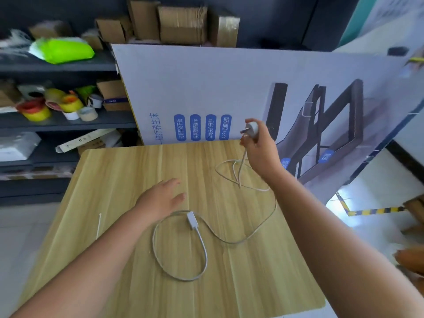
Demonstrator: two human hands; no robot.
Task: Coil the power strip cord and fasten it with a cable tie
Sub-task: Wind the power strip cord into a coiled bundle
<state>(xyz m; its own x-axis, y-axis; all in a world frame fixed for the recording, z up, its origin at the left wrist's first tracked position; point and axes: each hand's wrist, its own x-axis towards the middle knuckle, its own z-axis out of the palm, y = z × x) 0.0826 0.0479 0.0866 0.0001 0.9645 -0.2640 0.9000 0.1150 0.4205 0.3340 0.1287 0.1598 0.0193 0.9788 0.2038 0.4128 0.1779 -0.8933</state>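
A white cord (204,251) lies in loose loops on the wooden table (114,175), with a small white block (192,220) on it near the middle. My right hand (259,148) is raised above the table's far right and grips the cord's white plug (250,128); the cord hangs from it down to the table. My left hand (160,198) hovers flat with fingers spread just beyond the white block and holds nothing. A white cable tie (99,226) lies on the table at the left, apart from both hands.
A large printed cardboard panel (229,88) leans upright behind the table. Dark shelves on the left hold tape rolls (46,106), a green bag (62,49) and cardboard boxes (181,21). The floor to the right shows yellow-black hazard tape (371,211).
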